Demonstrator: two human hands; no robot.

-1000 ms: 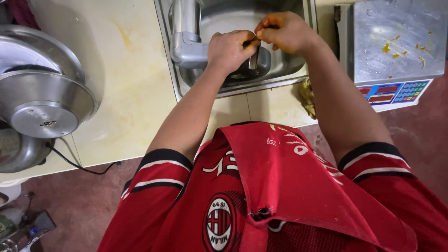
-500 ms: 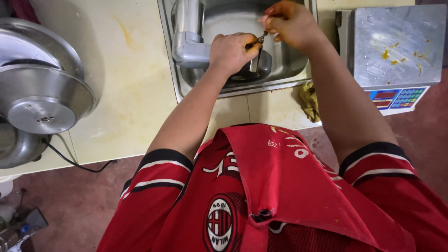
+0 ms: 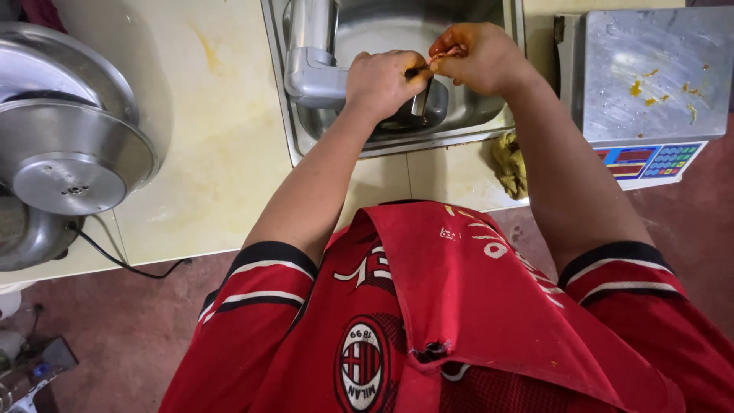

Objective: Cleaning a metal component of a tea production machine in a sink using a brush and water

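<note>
I find the work still under way: my left hand (image 3: 382,80) grips a knife (image 3: 420,95) while my right hand (image 3: 478,57) pinches a small orange piece (image 3: 443,55) above the sink (image 3: 397,141), cutting unfinished.

Scale keypad panel (image 3: 648,161): rectangular label strip along the front edge of the steel weighing scale (image 3: 657,73), right end of the counter (image 3: 206,115); white ground, red, blue and green key blocks. No packages or signs.

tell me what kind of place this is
Probably a kitchen or food-prep area. Both hands, left hand and right hand, work over a steel sink set in a pale counter, beside a weighing scale and stacked metal bowls.
</note>
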